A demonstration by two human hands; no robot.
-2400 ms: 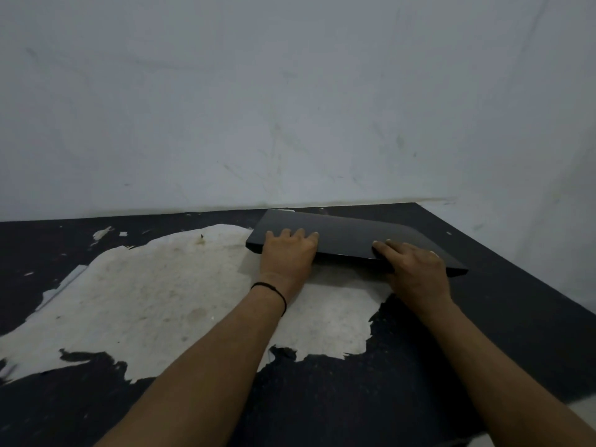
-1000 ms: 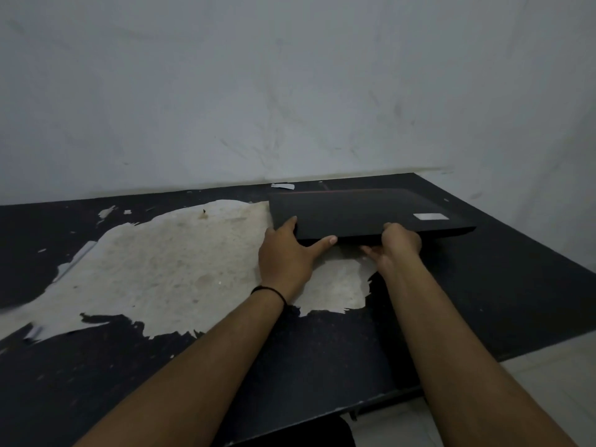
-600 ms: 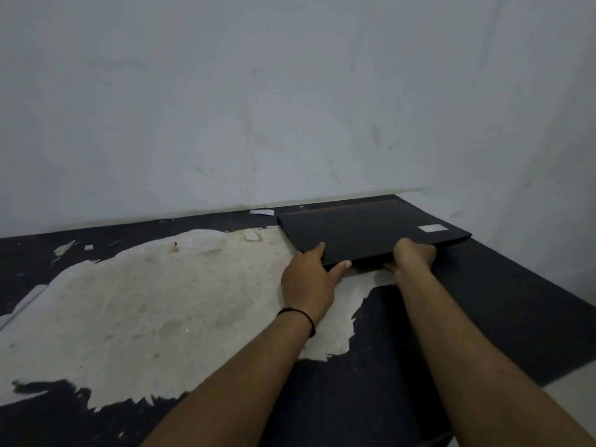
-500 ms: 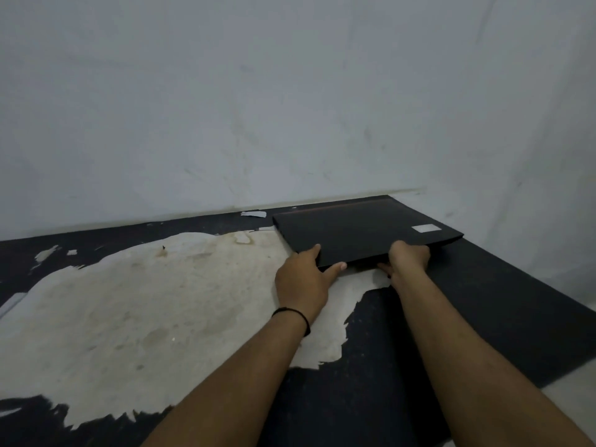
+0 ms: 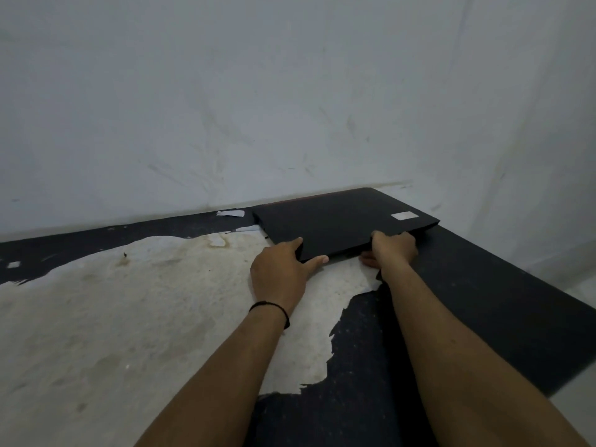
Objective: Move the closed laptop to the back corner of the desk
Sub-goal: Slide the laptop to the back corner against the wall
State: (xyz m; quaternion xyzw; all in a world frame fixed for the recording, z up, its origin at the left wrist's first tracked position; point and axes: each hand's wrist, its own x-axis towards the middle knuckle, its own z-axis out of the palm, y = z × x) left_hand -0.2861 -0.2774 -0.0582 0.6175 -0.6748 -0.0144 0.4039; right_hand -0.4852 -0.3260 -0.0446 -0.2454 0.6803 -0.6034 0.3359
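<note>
The closed black laptop point(image 5: 342, 224) lies at the far right corner of the dark desk point(image 5: 483, 317), its back edge close to the wall, a pale sticker on its top at the right. Its near edge looks slightly raised off the desk. My left hand point(image 5: 280, 272) grips the near-left corner, thumb under the front edge. My right hand point(image 5: 392, 251) holds the near edge further right, fingers curled under it.
A large worn pale patch point(image 5: 145, 317) covers the desk's left and middle. White paper scraps point(image 5: 230, 213) lie by the wall left of the laptop. The white wall point(image 5: 290, 108) runs along the back; the desk's right edge point(image 5: 567, 379) drops to the floor.
Both hands have carried the laptop from the desk's middle back and right to the far corner by the wall. My grip shifted from on top to the near edge.
</note>
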